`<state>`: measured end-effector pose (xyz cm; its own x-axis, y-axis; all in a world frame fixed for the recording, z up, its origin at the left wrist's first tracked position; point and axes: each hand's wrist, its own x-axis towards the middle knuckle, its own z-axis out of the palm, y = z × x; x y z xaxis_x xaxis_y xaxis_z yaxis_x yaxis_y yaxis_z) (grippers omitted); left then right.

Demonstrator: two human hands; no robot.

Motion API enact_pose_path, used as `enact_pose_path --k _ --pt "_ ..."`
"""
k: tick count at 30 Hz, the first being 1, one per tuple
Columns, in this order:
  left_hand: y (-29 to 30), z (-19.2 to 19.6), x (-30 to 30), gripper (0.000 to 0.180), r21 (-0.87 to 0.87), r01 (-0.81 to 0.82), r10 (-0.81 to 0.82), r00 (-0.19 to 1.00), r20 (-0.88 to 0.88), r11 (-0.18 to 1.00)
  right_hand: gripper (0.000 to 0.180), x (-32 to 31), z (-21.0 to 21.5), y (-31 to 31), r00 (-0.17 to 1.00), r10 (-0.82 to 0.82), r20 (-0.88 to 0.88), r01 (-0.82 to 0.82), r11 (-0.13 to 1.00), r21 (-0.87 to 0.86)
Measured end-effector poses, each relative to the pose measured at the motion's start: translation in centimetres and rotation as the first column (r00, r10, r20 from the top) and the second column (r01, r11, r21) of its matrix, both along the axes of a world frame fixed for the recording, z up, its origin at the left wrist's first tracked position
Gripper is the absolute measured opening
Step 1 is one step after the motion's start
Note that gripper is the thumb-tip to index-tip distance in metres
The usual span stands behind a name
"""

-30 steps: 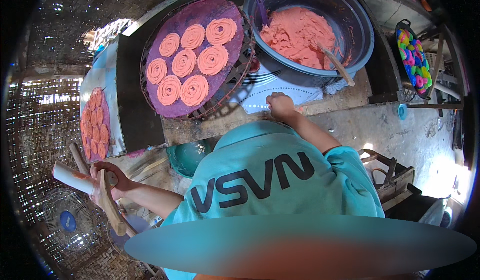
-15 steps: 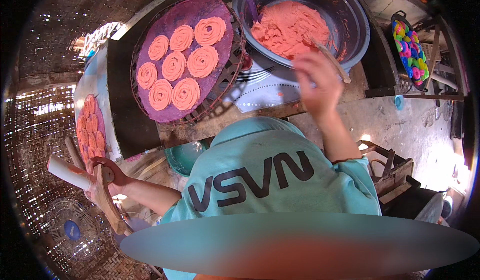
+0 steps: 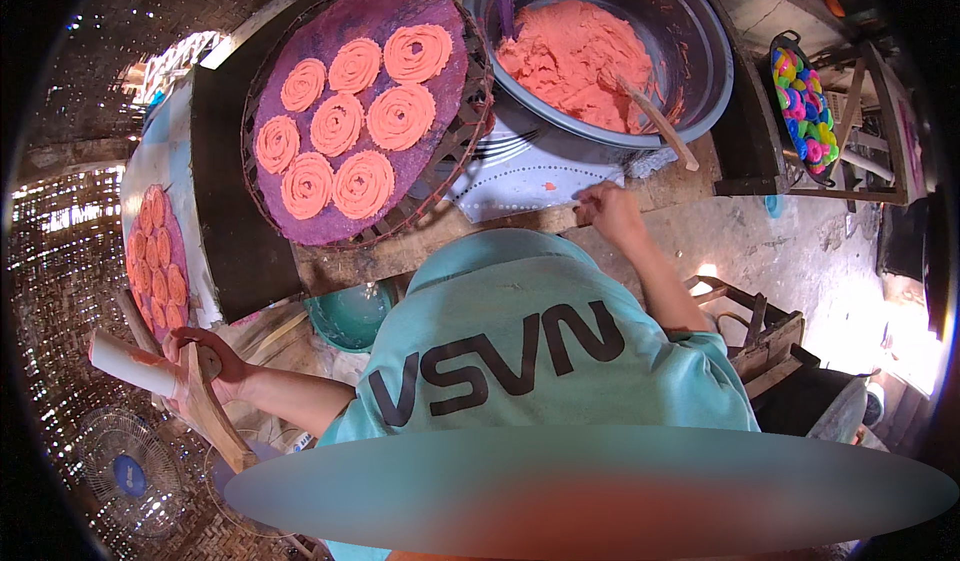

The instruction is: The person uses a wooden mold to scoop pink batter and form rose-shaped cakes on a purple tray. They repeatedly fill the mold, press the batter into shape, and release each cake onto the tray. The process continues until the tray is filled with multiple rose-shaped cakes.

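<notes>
Off to the left, my left hand is wrapped round a dough press, a white tube with wooden arms crossing it. My right hand is over the front edge of the wooden table, its fingers loosely bent and apart, with nothing seen in them. Just beyond it stands a large grey basin of soft orange dough. A wooden spatula leans out of the dough over the near rim. Left of the basin, several ridged orange dough rosettes lie on a round purple sheet.
A woven rack carries the purple sheet. More orange rosettes lie at the far left. Below the table is a green basin. A fan stands lower left, and a tray of colourful pieces sits at the right.
My right hand has moved away from the spatula's handle, down toward the table's front edge. The left hand keeps hold of the dough press. The whole view has shifted slightly.
</notes>
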<state>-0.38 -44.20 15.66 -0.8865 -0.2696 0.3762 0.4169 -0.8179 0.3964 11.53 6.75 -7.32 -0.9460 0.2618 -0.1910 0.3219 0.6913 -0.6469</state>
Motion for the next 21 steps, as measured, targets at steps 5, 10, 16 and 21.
enact_pose_path --k 5,10,16,21 --pt "-1.5 -1.1 -1.3 0.065 0.014 0.008 -0.008 1.0 0.006 1.0 0.011 0.8 -5.0 -1.6 0.995 -0.099 0.013 0.098 0.992 0.077" --pt "0.2 -0.7 -1.4 0.072 0.075 0.136 -0.133 0.99 -0.044 0.988 0.01 -0.5 -5.5 -1.9 0.999 -0.007 0.033 0.009 0.998 -0.064" --pt "0.0 -0.9 -1.8 0.071 0.085 0.168 -0.16 0.983 -0.093 0.982 0.006 -4.2 -6.4 -3.7 0.98 -0.039 -0.195 0.047 0.998 0.038" --pt "-3.7 -2.2 -2.9 0.067 0.138 0.024 -0.034 0.997 0.068 0.99 0.008 -4.3 -6.6 -3.2 0.982 0.188 -0.004 -0.186 0.976 0.11"
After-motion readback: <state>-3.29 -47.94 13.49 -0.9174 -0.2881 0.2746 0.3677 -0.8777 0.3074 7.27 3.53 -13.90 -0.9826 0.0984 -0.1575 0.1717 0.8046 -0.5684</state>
